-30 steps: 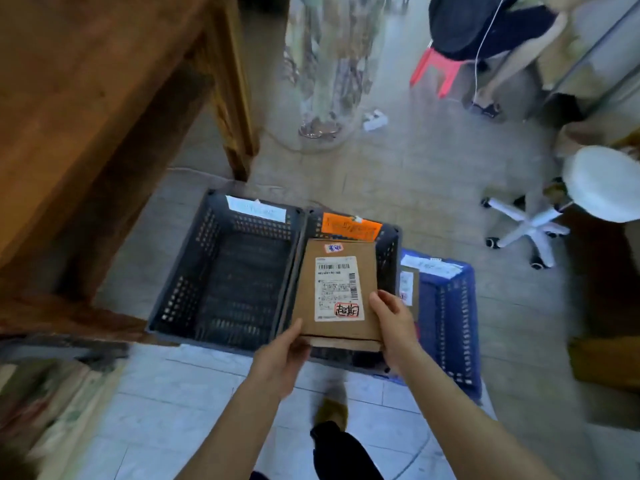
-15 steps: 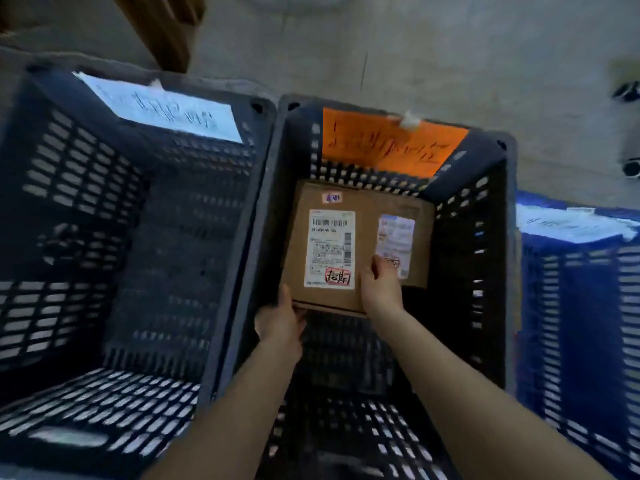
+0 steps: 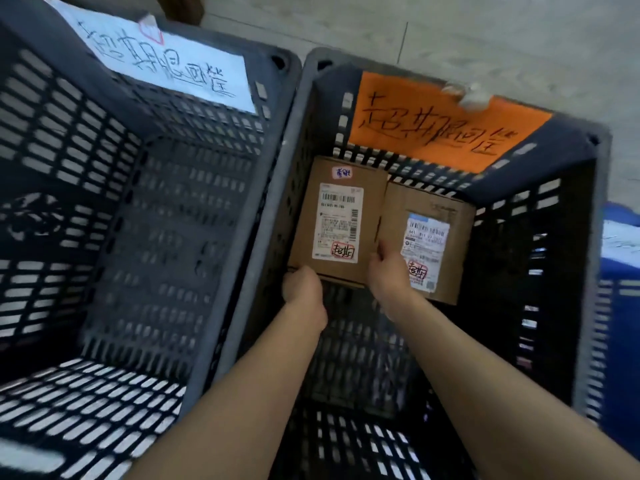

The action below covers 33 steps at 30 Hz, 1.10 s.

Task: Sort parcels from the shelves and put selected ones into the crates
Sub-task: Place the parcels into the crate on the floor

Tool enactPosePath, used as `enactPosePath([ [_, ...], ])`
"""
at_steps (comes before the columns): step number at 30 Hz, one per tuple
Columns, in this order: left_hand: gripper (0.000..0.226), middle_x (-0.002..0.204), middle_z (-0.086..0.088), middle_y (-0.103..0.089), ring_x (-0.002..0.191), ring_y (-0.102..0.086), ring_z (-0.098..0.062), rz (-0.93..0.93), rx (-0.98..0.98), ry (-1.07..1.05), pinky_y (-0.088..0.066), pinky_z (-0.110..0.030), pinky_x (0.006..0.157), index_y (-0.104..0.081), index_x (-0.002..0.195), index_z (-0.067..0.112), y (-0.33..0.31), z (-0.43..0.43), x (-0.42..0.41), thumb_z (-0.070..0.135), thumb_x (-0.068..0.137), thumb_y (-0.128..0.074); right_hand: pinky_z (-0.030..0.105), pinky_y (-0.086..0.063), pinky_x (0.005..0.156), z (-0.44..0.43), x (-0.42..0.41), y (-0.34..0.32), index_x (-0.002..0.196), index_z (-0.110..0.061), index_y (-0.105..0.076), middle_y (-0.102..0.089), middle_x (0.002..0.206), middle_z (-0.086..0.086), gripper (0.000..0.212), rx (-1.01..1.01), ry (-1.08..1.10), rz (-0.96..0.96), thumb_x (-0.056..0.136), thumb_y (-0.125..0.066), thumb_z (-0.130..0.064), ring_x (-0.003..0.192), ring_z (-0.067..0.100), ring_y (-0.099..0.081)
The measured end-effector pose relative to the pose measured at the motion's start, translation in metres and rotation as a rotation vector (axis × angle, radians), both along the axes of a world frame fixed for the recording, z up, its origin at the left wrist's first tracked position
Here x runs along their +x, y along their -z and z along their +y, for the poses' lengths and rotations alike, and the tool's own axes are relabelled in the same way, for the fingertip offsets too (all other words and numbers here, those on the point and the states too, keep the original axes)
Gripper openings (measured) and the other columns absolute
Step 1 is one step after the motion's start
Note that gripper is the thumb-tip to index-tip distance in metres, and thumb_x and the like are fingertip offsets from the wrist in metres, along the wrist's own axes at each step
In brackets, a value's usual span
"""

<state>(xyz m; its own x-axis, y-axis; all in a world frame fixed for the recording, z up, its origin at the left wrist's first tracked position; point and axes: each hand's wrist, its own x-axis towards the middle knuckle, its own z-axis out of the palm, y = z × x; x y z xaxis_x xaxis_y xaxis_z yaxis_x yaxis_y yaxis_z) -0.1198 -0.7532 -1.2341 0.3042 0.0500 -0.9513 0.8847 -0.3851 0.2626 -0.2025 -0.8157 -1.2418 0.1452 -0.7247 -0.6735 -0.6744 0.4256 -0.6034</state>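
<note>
Both the left hand (image 3: 302, 285) and right hand (image 3: 388, 268) are gripping a flat brown cardboard parcel (image 3: 337, 220) by its near edge, fingers closed on it, inside a dark grey slotted plastic crate (image 3: 585, 271).

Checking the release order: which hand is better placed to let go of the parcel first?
Probably the right hand: it only pinches the parcel's near right corner, beside the second parcel. The left hand supports its near edge inside the grey crate.

The left hand (image 3: 304, 289) curls under the near edge of the left parcel (image 3: 337, 220), so its fingers are out of sight. The right hand (image 3: 389, 271) covers part of the second parcel (image 3: 429, 237); label print there is too small to read. The blue crate (image 3: 620, 299) is cut off
</note>
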Motion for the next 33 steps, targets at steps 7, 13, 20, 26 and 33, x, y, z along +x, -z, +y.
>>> enactPosePath([
  [7,0.034,0.102,-0.003,-0.053,0.097,-0.054,-0.017,0.036,-0.195,0.103,-0.045,-0.031,0.083,-0.051,0.121,0.010,-0.155,0.040,-0.008,0.032,0.097,-0.040,0.028,-0.041,0.088,0.018,-0.007,-0.134,0.131,-0.011,-0.048,-0.056,0.129,0.006,0.039,0.058,-0.121,0.085,0.093,-0.047,-0.021,0.115,0.024,-0.053],
  [13,0.051,0.147,-0.011,-0.038,0.133,-0.040,-0.022,-0.054,-0.281,0.008,-0.033,-0.031,0.102,-0.029,0.142,0.003,-0.311,0.122,0.019,0.031,0.100,-0.035,0.024,-0.040,0.078,0.047,0.034,-0.292,0.117,-0.015,-0.060,-0.059,0.119,0.001,0.030,0.084,-0.399,-0.051,0.092,-0.052,-0.028,0.099,0.014,-0.056],
  [20,0.030,0.088,0.002,-0.054,0.084,-0.053,-0.016,-0.430,-0.219,-0.123,-0.037,-0.033,0.081,-0.056,0.082,0.021,-0.496,0.246,0.035,0.041,0.096,-0.038,0.024,-0.039,0.083,0.150,0.098,-0.492,0.118,-0.016,-0.059,-0.058,0.125,0.000,0.038,0.078,-0.740,-0.277,0.087,-0.057,-0.039,0.111,0.016,-0.054],
  [26,0.028,0.091,-0.005,-0.054,0.089,-0.050,-0.020,-0.678,-0.176,-0.422,-0.039,-0.030,0.075,-0.051,0.071,0.022,-0.630,0.402,0.006,0.035,0.095,-0.045,0.029,-0.044,0.090,0.300,0.115,-0.621,0.099,-0.023,-0.062,-0.063,0.115,-0.004,0.024,0.117,-1.081,-0.474,0.084,-0.059,-0.042,0.106,0.011,-0.058],
  [33,0.024,0.082,-0.005,-0.053,0.082,-0.047,-0.019,-0.923,-0.104,-0.759,-0.034,-0.030,0.068,-0.057,0.072,0.019,-0.721,0.628,-0.064,0.034,0.090,-0.054,0.034,-0.042,0.096,0.518,0.101,-0.715,0.084,-0.029,-0.069,-0.069,0.100,-0.008,0.016,0.128,-1.373,-0.689,0.082,-0.062,-0.043,0.102,0.011,-0.060],
])
